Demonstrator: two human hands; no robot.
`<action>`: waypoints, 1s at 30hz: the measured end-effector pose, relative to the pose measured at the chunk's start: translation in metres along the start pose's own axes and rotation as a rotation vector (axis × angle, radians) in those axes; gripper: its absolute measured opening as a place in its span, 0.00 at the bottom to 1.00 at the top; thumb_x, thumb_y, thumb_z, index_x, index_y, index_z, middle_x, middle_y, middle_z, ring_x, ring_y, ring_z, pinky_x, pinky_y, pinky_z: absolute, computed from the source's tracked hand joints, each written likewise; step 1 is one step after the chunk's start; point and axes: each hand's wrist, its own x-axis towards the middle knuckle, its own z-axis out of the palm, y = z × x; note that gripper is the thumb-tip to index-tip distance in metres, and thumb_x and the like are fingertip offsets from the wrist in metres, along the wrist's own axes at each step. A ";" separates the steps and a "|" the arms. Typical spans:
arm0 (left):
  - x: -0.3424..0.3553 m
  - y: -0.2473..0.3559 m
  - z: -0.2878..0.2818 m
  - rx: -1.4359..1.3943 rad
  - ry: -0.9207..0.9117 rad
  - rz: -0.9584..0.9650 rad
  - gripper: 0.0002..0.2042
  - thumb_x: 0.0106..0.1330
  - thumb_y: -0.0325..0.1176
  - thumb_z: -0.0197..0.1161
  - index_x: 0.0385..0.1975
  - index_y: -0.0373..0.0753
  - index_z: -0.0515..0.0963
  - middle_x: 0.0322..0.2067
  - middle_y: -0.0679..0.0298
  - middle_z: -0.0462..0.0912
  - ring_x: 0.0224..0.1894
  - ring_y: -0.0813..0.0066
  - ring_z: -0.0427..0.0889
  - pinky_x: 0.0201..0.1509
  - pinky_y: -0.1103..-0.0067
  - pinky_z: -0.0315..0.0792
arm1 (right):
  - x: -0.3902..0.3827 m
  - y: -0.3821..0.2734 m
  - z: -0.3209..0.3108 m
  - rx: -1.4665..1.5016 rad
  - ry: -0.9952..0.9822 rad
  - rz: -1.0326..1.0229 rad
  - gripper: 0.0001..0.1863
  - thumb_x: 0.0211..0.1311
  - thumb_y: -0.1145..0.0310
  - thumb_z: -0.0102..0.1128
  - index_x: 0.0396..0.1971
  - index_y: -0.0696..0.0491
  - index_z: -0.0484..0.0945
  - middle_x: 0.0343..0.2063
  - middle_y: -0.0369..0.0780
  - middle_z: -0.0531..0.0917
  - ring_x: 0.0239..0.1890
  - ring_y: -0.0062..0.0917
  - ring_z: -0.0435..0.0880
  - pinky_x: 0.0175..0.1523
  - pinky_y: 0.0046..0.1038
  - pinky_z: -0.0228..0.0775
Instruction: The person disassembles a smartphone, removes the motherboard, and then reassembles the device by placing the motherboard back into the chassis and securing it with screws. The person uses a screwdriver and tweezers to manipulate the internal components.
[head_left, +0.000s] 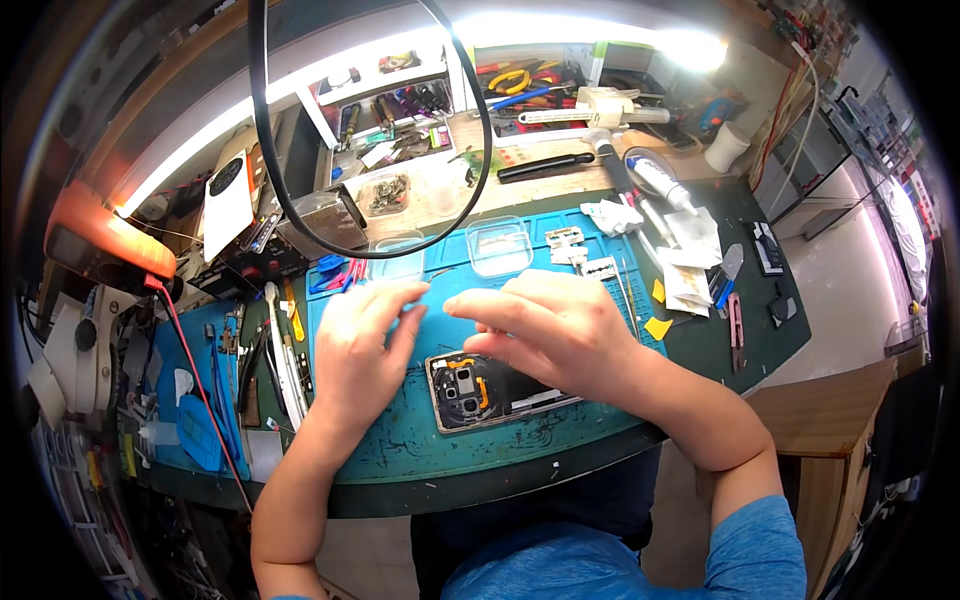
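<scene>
My left hand (362, 345) and my right hand (560, 335) are raised over the blue work mat (390, 440), fingertips facing each other with a small gap between. The left thumb and forefinger come together in a pinch. On the right, the fingers curl with the forefinger pointing left. Whatever either hand holds, if anything, is too small or hidden to make out. Below them an opened smartphone (462, 390) lies on the mat, its camera lenses and orange flex strips exposed at the left end. My right hand and forearm cover part of its upper right side.
Clear plastic boxes (500, 247) stand behind my hands. To the right lie tweezers (629, 295), white wipes (688, 285), a white tube (660, 180) and a pink-handled tool (737, 330). An orange multimeter (105, 240) with a red lead is at left. A black cable loop (262, 130) hangs in front.
</scene>
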 end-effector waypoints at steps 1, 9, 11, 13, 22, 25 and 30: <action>0.000 0.007 0.000 -0.156 -0.034 -0.101 0.13 0.65 0.25 0.72 0.49 0.38 0.86 0.42 0.61 0.89 0.44 0.65 0.86 0.49 0.72 0.76 | 0.000 -0.001 -0.001 -0.014 -0.003 -0.004 0.27 0.58 0.70 0.77 0.59 0.50 0.83 0.32 0.37 0.87 0.31 0.29 0.86 0.36 0.31 0.78; 0.005 0.038 -0.007 -0.941 -0.332 -0.390 0.36 0.70 0.22 0.71 0.77 0.36 0.62 0.40 0.59 0.90 0.48 0.78 0.88 0.58 0.76 0.79 | 0.006 -0.012 0.005 0.159 0.050 0.037 0.26 0.61 0.76 0.67 0.61 0.49 0.82 0.35 0.37 0.86 0.33 0.35 0.87 0.37 0.33 0.80; 0.011 0.036 -0.001 -0.821 -0.357 -0.382 0.35 0.69 0.22 0.71 0.75 0.36 0.65 0.39 0.60 0.90 0.49 0.79 0.88 0.58 0.77 0.79 | 0.005 -0.008 0.007 0.191 0.051 0.048 0.29 0.61 0.78 0.67 0.64 0.50 0.80 0.40 0.40 0.87 0.38 0.36 0.88 0.41 0.33 0.82; 0.017 0.040 0.000 -0.691 -0.341 -0.324 0.32 0.70 0.22 0.70 0.74 0.35 0.68 0.31 0.66 0.85 0.43 0.79 0.87 0.57 0.77 0.79 | 0.006 -0.009 0.005 0.150 0.069 0.032 0.29 0.62 0.77 0.68 0.65 0.50 0.80 0.43 0.42 0.87 0.40 0.36 0.87 0.44 0.34 0.82; 0.022 0.037 -0.005 -0.678 -0.352 -0.206 0.33 0.65 0.19 0.70 0.71 0.34 0.69 0.37 0.63 0.82 0.37 0.75 0.84 0.49 0.74 0.80 | 0.005 -0.015 0.006 0.340 0.080 0.133 0.32 0.60 0.84 0.64 0.66 0.52 0.78 0.47 0.44 0.86 0.47 0.40 0.87 0.52 0.37 0.82; 0.020 0.033 0.000 -0.549 -0.336 -0.124 0.34 0.63 0.22 0.73 0.71 0.35 0.70 0.39 0.60 0.84 0.38 0.70 0.85 0.52 0.72 0.80 | 0.005 -0.010 0.006 0.174 0.033 0.079 0.32 0.61 0.86 0.59 0.68 0.52 0.76 0.48 0.44 0.86 0.48 0.40 0.87 0.53 0.38 0.82; 0.015 0.034 0.003 -0.657 -0.322 -0.158 0.33 0.62 0.23 0.74 0.69 0.35 0.71 0.40 0.58 0.83 0.44 0.64 0.86 0.50 0.70 0.81 | 0.005 -0.016 0.001 0.342 -0.003 0.190 0.33 0.60 0.80 0.68 0.68 0.51 0.77 0.47 0.43 0.85 0.45 0.38 0.87 0.48 0.37 0.81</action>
